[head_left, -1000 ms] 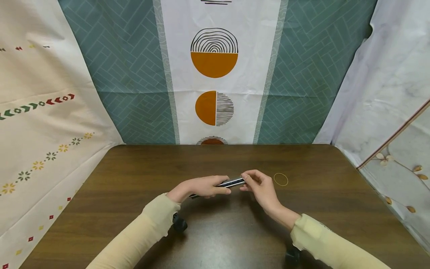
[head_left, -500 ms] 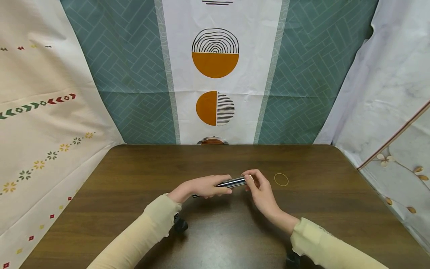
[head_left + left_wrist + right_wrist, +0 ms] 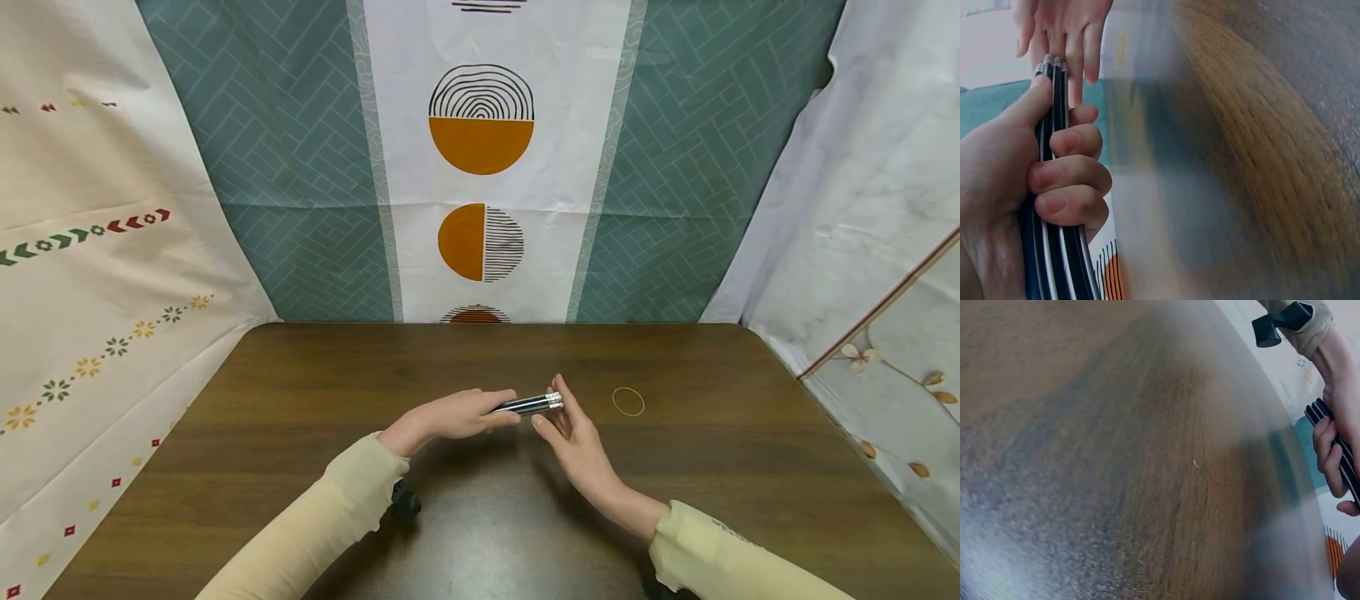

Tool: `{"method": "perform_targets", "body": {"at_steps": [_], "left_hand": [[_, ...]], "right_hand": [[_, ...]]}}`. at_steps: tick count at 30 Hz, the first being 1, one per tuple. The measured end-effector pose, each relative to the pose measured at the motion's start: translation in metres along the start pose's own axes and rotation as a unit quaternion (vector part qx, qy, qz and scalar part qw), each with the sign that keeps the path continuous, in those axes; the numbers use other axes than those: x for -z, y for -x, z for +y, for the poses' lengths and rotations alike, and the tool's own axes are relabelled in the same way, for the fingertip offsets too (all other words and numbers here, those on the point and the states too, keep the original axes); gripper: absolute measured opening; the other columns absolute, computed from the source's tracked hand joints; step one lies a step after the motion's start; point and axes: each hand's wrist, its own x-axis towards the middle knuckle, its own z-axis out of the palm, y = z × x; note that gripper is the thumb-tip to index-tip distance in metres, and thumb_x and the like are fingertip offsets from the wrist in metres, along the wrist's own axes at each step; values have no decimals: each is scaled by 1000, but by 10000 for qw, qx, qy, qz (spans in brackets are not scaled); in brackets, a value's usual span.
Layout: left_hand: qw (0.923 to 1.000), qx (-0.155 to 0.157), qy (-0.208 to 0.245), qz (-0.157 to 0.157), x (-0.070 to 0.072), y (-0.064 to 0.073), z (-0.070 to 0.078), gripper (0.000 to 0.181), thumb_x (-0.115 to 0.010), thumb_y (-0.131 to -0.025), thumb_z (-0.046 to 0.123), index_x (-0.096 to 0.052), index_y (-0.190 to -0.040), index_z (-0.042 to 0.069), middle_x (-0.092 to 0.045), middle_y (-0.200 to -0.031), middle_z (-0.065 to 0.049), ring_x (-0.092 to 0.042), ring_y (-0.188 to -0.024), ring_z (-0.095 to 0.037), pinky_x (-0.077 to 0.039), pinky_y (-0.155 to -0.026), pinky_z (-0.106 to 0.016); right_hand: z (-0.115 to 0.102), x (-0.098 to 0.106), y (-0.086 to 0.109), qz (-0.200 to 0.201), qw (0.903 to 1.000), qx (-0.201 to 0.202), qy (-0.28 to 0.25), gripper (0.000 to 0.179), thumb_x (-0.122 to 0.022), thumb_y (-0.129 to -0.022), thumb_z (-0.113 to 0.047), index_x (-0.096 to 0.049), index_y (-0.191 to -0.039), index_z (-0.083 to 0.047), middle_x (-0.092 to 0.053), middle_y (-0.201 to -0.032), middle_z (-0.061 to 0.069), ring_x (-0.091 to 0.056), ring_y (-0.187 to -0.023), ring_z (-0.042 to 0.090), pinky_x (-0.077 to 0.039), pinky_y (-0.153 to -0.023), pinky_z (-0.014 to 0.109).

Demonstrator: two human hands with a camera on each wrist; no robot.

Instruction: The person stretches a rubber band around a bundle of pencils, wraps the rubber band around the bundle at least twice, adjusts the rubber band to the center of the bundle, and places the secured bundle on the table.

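Note:
My left hand (image 3: 465, 414) grips a bundle of several black-and-silver striped pencils (image 3: 525, 406) above the table. Its thumb lies along the pencils and its fingers curl round them, as the left wrist view shows. Pale metal-banded eraser ends (image 3: 1051, 62) point toward my right hand (image 3: 587, 454). That hand is spread with straight fingers, its palm side facing the eraser ends; whether it touches them I cannot tell. In the right wrist view, the bundle's other ends (image 3: 1317, 411) stick out behind the left hand.
A thin yellow rubber band (image 3: 642, 403) lies on the brown wooden table (image 3: 360, 358), right of my right hand. Patterned cloths (image 3: 300, 250) hang behind the table and at both sides. Dark devices are strapped at the wrists, with one (image 3: 405, 504) showing below the left sleeve.
My right hand has let go of the pencil ends: its pinching fingers have straightened and opened. The eraser ends now show and stand slightly further right. The left hand has barely moved.

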Motion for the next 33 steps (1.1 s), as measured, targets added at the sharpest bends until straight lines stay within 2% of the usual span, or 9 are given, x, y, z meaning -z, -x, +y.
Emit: {"method": "perform_targets", "body": {"at_steps": [8, 13, 16, 19, 21, 24, 26, 28, 33], "left_hand": [[9999, -97, -44, 0, 2, 3, 1, 20, -47, -104, 36, -52, -103, 17, -43, -67, 6, -36, -55, -7, -33, -56, -22], [9999, -120, -60, 64, 4, 5, 0, 19, -50, -103, 38, -52, -103, 19, -42, -67, 7, -36, -56, -6, -33, -56, -22], [9995, -157, -203, 173, 6, 4, 0, 20, -51, -102, 40, -52, -103, 20, -41, -69, 8, -36, -58, -5, -33, -58, -22], [9985, -143, -454, 256, 5, 4, -1, 20, -52, -101, 43, -52, -103, 22, -41, -72, 9, -37, -59, -4, -34, -59, -22], [9979, -118, -581, 278, 4, 5, -1, 21, -53, -100, 45, -53, -103, 24, -43, -73, 9, -38, -60, -4, -34, -60, -21], [9981, -147, -546, 248, 0, 5, -2, 22, -52, -100, 46, -53, -106, 25, -45, -74, 9, -40, -59, -3, -36, -60, -21], [9988, -205, -408, 191, -2, 5, -2, 24, -49, -102, 46, -54, -109, 24, -45, -72, 8, -40, -58, -4, -35, -59, -21], [9993, -244, -256, 146, -3, 5, -2, 25, -44, -104, 44, -54, -112, 22, -44, -70, 7, -40, -57, -5, -35, -58, -22], [9996, -201, -168, 112, -3, 4, -1, 24, -40, -107, 39, -52, -118, 22, -44, -69, 6, -40, -57, -5, -34, -58, -22]], "right_hand": [[3, 5, 3, -348, 9937, 62, 1068, 86, -59, -100, -25, 4, -160, -23, -12, -167, 11, -27, -149, 32, -30, -115, 57], [0, 8, 5, -383, 9916, 346, 1188, 83, -56, -102, -28, 4, -159, -30, -5, -168, -1, -18, -153, 28, -26, -117, 57], [0, 9, 6, -262, 9909, 597, 1181, 77, -55, -103, -27, -2, -159, -31, -11, -167, -1, -22, -153, 28, -29, -115, 56], [2, 11, 5, -144, 9905, 779, 1127, 67, -54, -103, -23, -17, -158, -29, -27, -164, 3, -41, -143, 29, -40, -110, 50], [3, 12, 2, -66, 9925, 792, 929, 54, -55, -102, -21, -34, -153, -24, -43, -155, 9, -58, -128, 31, -51, -99, 45], [4, 13, -4, 128, 9958, 643, 641, 31, -58, -101, -23, -57, -131, -16, -64, -125, 18, -70, -93, 27, -59, -74, 35], [5, 14, -8, 191, 9978, 512, 383, 22, -60, -100, -23, -61, -118, -10, -65, -106, 23, -68, -78, 25, -58, -64, 33], [6, 15, -11, 208, 9985, 442, 235, 22, -62, -99, -22, -62, -112, -5, -62, -97, 23, -65, -71, 22, -58, -61, 32], [8, 18, -13, 75, 9986, 512, -85, 25, -62, -98, -15, -59, -115, 3, -61, -104, 19, -66, -77, 21, -59, -69, 29]]}}
